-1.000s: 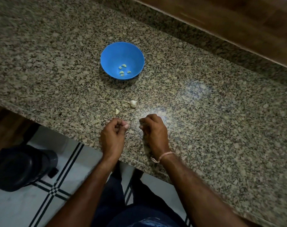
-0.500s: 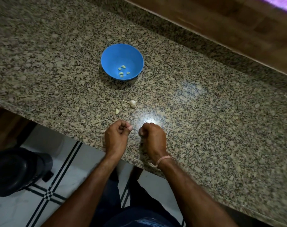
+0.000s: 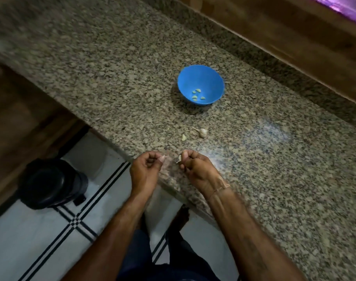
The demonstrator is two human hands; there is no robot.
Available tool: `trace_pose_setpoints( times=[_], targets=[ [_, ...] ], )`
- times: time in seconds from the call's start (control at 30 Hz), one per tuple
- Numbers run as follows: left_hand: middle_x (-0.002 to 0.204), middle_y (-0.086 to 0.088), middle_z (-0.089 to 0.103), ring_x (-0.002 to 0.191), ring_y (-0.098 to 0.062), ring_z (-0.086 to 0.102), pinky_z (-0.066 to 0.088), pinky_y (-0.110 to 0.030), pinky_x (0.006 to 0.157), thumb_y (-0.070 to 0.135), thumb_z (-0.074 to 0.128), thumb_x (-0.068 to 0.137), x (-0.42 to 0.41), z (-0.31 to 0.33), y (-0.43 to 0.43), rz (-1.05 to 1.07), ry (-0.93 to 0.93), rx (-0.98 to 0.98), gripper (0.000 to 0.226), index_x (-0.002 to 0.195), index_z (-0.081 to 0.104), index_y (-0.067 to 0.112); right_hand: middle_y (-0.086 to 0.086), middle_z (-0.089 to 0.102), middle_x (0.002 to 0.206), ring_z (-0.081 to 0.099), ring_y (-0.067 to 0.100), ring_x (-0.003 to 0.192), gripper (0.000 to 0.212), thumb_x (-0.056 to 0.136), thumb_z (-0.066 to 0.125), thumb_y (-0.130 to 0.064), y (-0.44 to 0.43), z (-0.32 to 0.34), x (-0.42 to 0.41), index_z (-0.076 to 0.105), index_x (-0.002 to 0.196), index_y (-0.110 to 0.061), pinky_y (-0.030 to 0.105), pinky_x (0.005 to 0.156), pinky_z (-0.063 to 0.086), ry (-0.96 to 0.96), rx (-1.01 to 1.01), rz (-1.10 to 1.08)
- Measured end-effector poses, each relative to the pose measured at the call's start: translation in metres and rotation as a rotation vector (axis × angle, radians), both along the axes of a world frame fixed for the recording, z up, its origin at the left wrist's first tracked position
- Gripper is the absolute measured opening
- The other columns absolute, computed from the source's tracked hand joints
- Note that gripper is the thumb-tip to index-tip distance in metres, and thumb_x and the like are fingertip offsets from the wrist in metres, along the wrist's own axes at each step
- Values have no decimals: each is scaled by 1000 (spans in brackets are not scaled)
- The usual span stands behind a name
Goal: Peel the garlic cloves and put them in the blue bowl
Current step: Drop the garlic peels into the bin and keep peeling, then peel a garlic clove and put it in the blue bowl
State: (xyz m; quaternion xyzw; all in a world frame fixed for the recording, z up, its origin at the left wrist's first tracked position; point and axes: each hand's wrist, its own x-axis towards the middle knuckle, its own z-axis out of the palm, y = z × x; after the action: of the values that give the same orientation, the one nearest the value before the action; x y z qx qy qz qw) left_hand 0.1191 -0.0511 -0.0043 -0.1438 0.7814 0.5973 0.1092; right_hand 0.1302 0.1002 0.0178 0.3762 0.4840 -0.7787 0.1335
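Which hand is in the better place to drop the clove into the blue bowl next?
Probably the right hand. It pinches the clove already, and the blue bowl stands ahead on its side. The left hand seems to hold only a bit of skin.

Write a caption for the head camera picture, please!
Two hands peel a garlic clove near the blue bowl.

Blue bowl [image 3: 201,80], speckled grey-brown granite counter [image 3: 112,67], white floor [image 3: 20,240] with black stripes.
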Motion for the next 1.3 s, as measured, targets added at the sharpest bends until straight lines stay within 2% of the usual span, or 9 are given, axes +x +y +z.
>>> trace_pose_setpoints(
  times=[0.13,0.3,0.5,0.63,0.73,0.9,1.0,1.17,1.3],
  targets=[
    [75,4,71,65,1,63,51,-18,65,13,73,96,0,8,-60,141,28,29,14,83,70,20,0,58,62,54,8,52,37,101,45,16,-74,4,-21,54,76,-9,17,48,46,62,-49,128],
    [78,0,72,72,-13,66,54,-32,72,16,74,95,10,4,-177,332,7,27,14,83,69,23,-1,61,65,55,8,59,34,102,49,9,-194,-5,-37,61,78,-12,19,57,47,29,-102,256],
    [76,-1,70,69,-11,63,53,-30,71,13,72,96,41,-5,-360,481,17,-15,12,85,69,15,-5,59,55,54,2,47,35,101,42,15,-366,-12,-31,53,78,-9,13,51,46,35,-115,426],
    [77,5,72,68,-3,65,52,-24,71,12,74,94,57,-12,-453,553,-6,-71,17,81,70,22,3,50,64,52,4,46,36,102,43,14,-456,-22,-26,52,76,-9,14,49,47,-11,-101,458],
    [82,5,74,78,-8,68,51,-23,73,15,75,94,61,-21,-504,581,-48,-95,13,83,71,23,4,51,68,54,5,49,33,103,45,10,-504,-26,-31,56,78,-9,15,53,51,-64,-117,471],
    [83,11,72,78,-1,67,45,-5,66,17,73,96,58,-28,-558,622,-60,-106,9,88,71,22,-2,67,62,64,6,59,24,102,53,4,-554,-35,-44,64,85,-10,19,58,54,-145,-137,457],
    [82,8,72,78,-3,66,45,-11,69,18,72,97,52,-34,-582,657,-79,-85,9,88,71,21,-2,69,64,66,5,57,20,102,54,3,-581,-44,-57,64,89,-10,19,57,55,-168,-132,471],
    [82,5,71,77,-8,65,45,-17,67,19,71,97,28,-67,-605,709,-169,-8,7,91,70,20,8,70,81,67,15,74,10,99,61,0,-611,-86,-81,68,97,-5,23,61,60,-257,-133,448],
    [80,0,74,75,-16,67,55,-31,71,18,74,96,6,-134,-611,700,-353,130,10,86,72,21,8,62,69,59,14,63,25,102,50,9,-623,-159,-100,64,85,-4,21,56,57,-320,-106,437]
  ],
)
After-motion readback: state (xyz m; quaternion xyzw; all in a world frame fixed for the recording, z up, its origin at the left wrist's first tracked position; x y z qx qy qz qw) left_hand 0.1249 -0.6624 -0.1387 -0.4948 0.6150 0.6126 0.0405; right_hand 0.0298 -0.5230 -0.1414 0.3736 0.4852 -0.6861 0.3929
